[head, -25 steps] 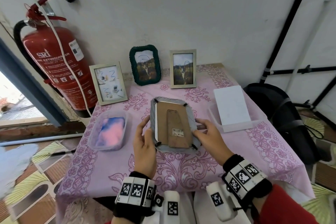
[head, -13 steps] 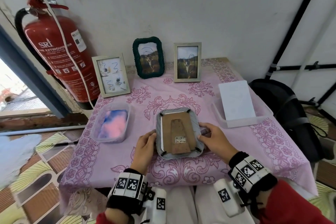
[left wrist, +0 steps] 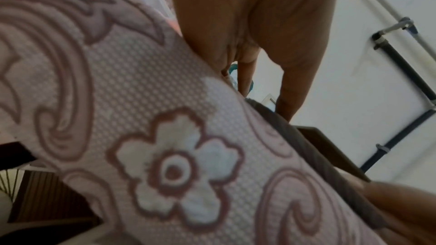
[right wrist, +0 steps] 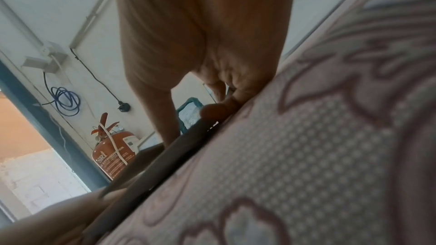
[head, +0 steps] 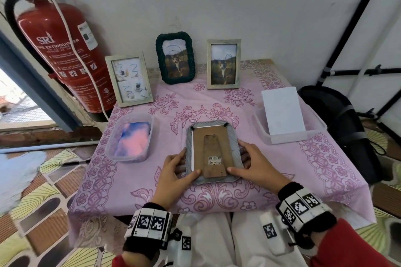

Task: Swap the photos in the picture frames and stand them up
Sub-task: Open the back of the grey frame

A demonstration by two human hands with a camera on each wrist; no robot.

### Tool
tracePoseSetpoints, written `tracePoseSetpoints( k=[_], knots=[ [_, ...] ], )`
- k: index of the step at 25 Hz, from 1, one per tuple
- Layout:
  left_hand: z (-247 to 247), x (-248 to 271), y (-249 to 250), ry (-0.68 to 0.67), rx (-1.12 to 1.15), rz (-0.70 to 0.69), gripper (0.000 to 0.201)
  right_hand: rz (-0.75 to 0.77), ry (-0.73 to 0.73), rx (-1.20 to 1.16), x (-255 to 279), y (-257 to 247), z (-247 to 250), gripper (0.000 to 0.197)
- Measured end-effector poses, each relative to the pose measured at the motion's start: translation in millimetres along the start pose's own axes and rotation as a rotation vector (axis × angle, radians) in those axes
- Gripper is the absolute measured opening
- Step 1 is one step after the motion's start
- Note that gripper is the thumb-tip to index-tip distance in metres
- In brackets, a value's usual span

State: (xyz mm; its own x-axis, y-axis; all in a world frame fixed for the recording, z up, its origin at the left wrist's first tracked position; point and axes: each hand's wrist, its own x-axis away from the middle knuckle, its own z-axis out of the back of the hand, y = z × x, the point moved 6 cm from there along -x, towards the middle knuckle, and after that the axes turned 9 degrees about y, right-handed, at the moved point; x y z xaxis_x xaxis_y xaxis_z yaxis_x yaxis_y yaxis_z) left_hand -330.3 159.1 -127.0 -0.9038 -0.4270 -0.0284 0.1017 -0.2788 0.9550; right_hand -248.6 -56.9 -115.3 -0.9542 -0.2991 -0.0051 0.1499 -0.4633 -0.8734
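Note:
A grey picture frame (head: 213,151) lies face down on the pink tablecloth (head: 271,169) near the front edge, its brown backing and folded stand facing up. My left hand (head: 180,165) grips its left side, thumb on the lower left corner and fingers tucked under the edge. My right hand (head: 246,158) grips the right side the same way. In the left wrist view the frame's dark edge (left wrist: 318,165) runs below my fingers (left wrist: 290,90); the right wrist view shows the frame's edge (right wrist: 165,165) too. Three frames stand at the back: a pale one with sketches (head: 129,79), a dark green one (head: 175,57) and a pale one (head: 223,64), the last two with animal photos.
A clear tub (head: 112,149) with a pink and blue cloth sits left of the frame. A clear tray (head: 288,137) at the right holds a white card (head: 282,112). A red fire extinguisher (head: 58,50) hangs at the left wall; a black bag (head: 338,128) lies right of the table.
Both hands have drawn the grey frame toward me, from the table's middle down to near the front edge. My thumbs have shifted onto its lower corners.

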Motion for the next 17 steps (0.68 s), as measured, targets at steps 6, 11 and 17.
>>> tracePoseSetpoints(
  k=[6, 11, 17],
  knots=[
    [1.6, 0.3, 0.6, -0.007, 0.035, -0.006, 0.071, -0.008, -0.003, -0.061, 3.9, 0.7, 2.7, 0.081],
    [1.5, 0.4, 3.3, 0.012, 0.019, -0.036, 0.065, -0.041, -0.017, -0.100, 6.3, -1.0, 0.0, 0.078],
    [0.5, 1.0, 2.8, 0.007, 0.059, -0.003, 0.060, -0.044, -0.041, -0.119, 7.2, -2.8, -0.5, 0.072]
  ],
)
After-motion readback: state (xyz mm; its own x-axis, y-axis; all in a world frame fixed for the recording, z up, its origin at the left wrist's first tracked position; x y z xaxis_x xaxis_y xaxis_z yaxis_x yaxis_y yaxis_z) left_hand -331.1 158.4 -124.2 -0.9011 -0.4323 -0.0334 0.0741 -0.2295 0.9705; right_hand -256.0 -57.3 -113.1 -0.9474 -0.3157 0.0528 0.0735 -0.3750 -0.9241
